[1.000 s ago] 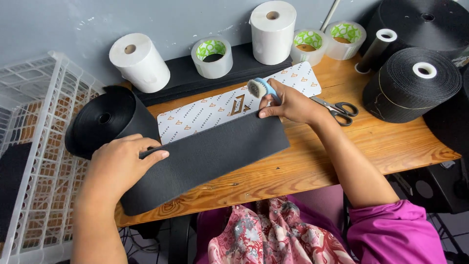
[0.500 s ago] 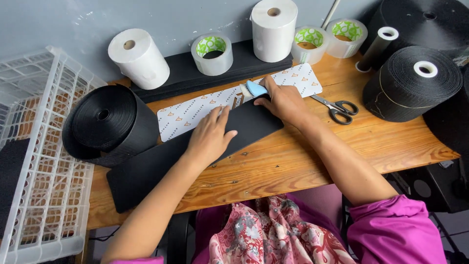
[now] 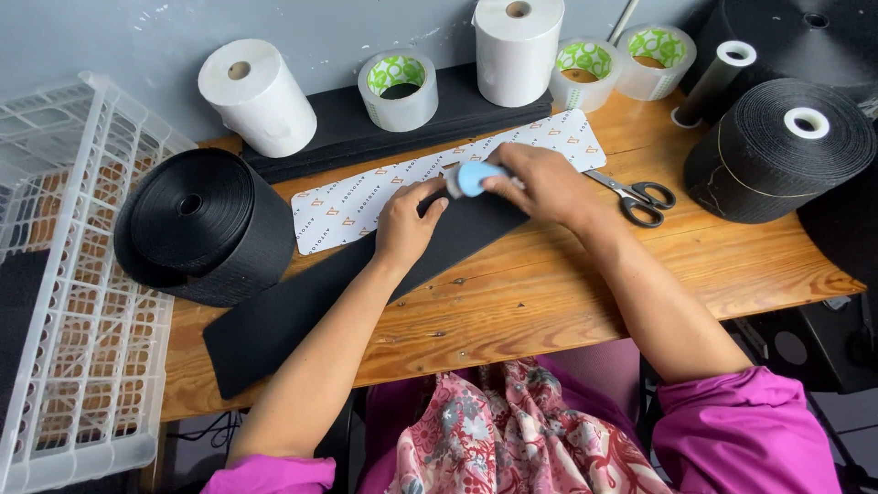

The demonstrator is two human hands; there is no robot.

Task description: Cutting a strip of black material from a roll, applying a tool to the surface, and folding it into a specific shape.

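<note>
A long black fabric strip runs diagonally across the wooden table from a big black roll at the left. My left hand presses flat on the strip near its far end. My right hand grips a small light-blue tool at the strip's upper end. Behind the strip lies a white patterned card.
Silver scissors lie right of my right hand. White paper rolls and clear tape rolls line the back wall. Large black rolls stand at the right. A white wire basket sits at the left.
My left hand has slid from the strip's left part up along it to beside my right hand. The strip now lies flatter and longer across the table.
</note>
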